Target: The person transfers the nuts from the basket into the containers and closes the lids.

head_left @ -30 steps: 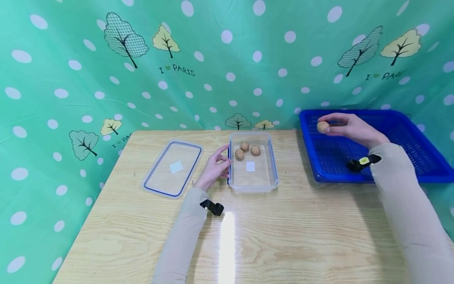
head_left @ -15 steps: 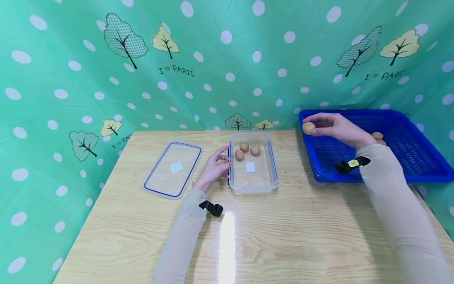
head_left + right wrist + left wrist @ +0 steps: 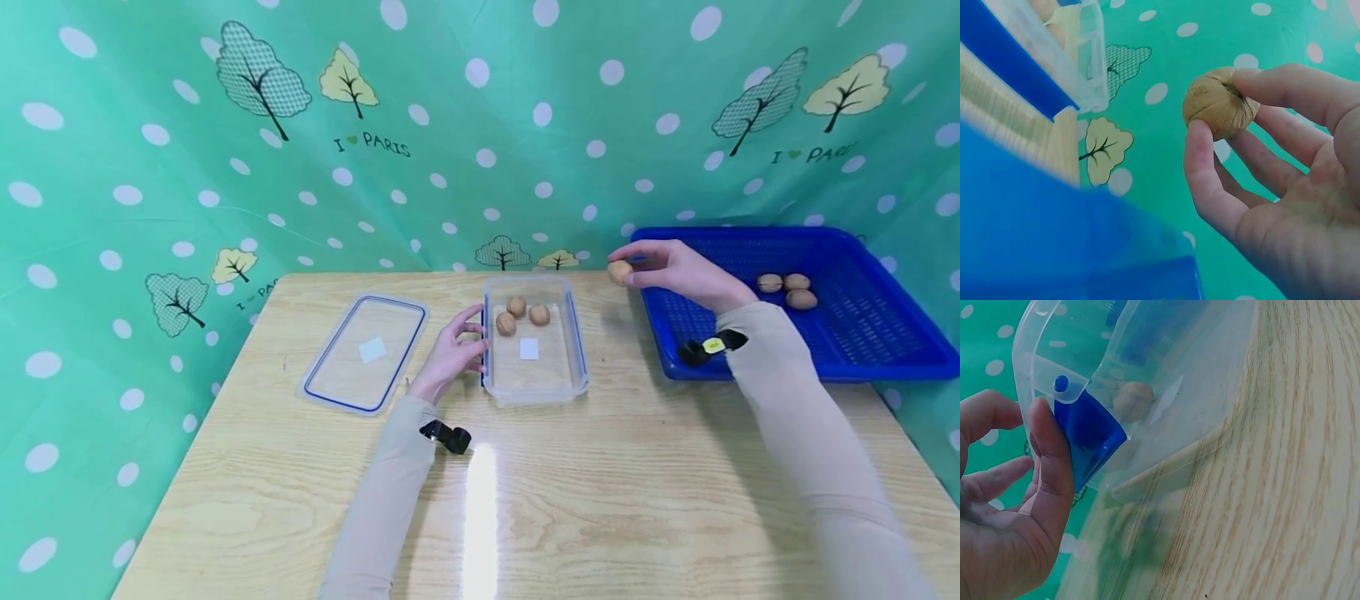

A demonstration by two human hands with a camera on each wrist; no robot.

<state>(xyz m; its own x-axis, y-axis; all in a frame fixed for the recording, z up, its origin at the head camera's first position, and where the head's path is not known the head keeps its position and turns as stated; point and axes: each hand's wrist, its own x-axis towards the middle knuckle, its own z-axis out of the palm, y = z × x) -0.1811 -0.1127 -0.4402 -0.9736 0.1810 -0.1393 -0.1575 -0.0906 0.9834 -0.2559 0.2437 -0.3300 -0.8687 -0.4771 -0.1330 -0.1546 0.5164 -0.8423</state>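
Pinched between the thumb and fingertips of my right hand [image 3: 678, 271] is a walnut [image 3: 1217, 103], held up beside the left edge of the blue basket [image 3: 750, 373]. My left hand [image 3: 452, 354] touches the left side of a clear plastic food container [image 3: 536, 396], its fingers loosely bent. In the left wrist view the thumb lies by the container's blue latch [image 3: 1088, 437], with the other fingertips near the rim. Inside the container sit 3 walnuts [image 3: 539, 314], grouped toward its back, and a white square label [image 3: 528, 348]. Several walnuts [image 3: 801, 299] lie in the basket.
A clear lid [image 3: 352, 367] with a blue seal lies flat on the wooden table [image 3: 600, 500], left of the container. Behind the table hangs a green dotted cloth [image 3: 450, 108]. The basket's raised walls stand at the table's right.
My right hand has moved left with the walnut, from over the basket to just past its left rim. Walnuts in the basket have come into sight. My left hand stays put.
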